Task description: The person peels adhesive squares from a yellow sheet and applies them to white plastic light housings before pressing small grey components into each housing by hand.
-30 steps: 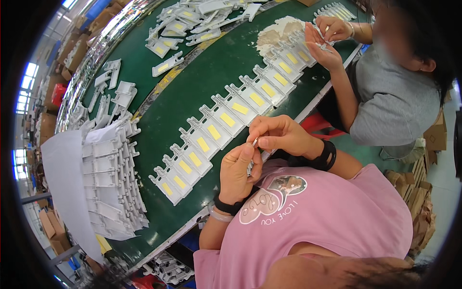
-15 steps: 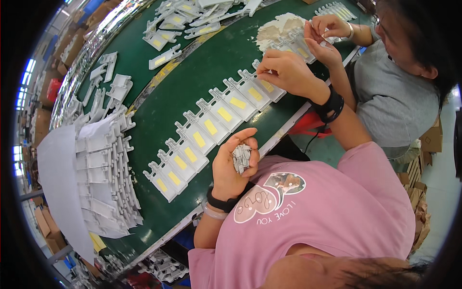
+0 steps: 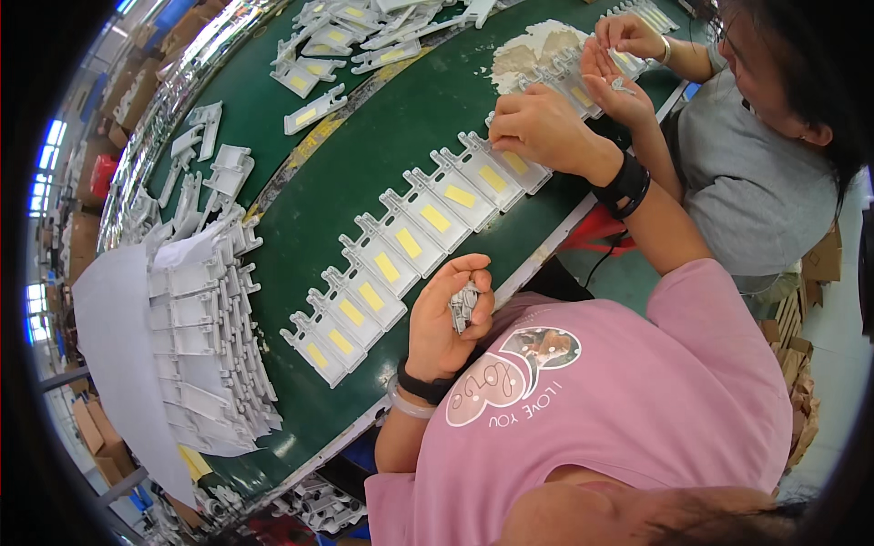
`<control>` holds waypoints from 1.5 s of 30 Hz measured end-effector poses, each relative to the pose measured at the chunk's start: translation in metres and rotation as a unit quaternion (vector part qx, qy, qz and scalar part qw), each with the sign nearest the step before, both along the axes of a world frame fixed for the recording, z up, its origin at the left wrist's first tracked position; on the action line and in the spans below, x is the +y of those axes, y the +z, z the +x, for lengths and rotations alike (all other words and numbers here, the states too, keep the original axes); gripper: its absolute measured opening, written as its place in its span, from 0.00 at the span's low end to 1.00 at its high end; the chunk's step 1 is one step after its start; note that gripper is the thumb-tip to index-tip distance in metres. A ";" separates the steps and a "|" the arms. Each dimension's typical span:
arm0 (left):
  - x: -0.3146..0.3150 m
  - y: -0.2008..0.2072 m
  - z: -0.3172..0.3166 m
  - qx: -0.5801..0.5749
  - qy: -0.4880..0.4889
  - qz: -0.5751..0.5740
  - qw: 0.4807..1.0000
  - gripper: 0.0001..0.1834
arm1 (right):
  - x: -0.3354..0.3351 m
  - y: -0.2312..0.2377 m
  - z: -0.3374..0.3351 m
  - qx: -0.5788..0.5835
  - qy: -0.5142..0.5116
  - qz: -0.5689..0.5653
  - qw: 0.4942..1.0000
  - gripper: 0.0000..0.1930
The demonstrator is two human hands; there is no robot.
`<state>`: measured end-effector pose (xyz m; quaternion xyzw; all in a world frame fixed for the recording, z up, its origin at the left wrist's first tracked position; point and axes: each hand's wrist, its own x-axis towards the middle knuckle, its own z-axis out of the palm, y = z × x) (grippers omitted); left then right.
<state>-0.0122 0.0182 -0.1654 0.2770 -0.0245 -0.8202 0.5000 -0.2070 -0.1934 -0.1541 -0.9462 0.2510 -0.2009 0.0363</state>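
Observation:
My left hand (image 3: 443, 328) is cupped, palm up, with its fingers curled round a small pile of light grey plastic pieces (image 3: 463, 306). My right hand (image 3: 543, 129) is closed in a pinch at the top edge of a pale grey plastic panel (image 3: 522, 173); whatever its fingertips hold is hidden. That panel belongs to a slanting row of overlapping plastic panels (image 3: 407, 242), each with a yellow rectangle on its face and notched clips along its top edge. The row runs across the green table (image 3: 300, 196) from near my left hand to beyond my right.
Stacked plastic panels (image 3: 205, 337) with white sheets stand at the left. More panels (image 3: 332, 41) lie heaped at the far side. A beige crumbly pile (image 3: 537, 53) is beyond my right hand. At the right sits a co-worker in grey (image 3: 746, 173), hands over the same table.
The whole view has shifted slightly, so the row sits a little lower and farther right. My right hand stays pinched at the same panel; my left still cups the pieces.

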 end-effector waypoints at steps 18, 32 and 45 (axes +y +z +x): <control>-0.002 0.007 -0.010 -0.027 0.014 -0.023 0.999 0.16 | 0.041 -0.001 -0.002 0.107 -0.053 -0.113 0.986 0.04; 0.005 0.006 -0.010 -0.036 0.014 -0.045 0.998 0.11 | 0.104 0.025 0.019 -0.151 0.134 0.274 0.940 0.05; 0.007 0.006 -0.013 -0.099 -0.006 -0.051 0.994 0.11 | 0.122 0.024 0.022 -0.150 0.169 0.006 0.974 0.08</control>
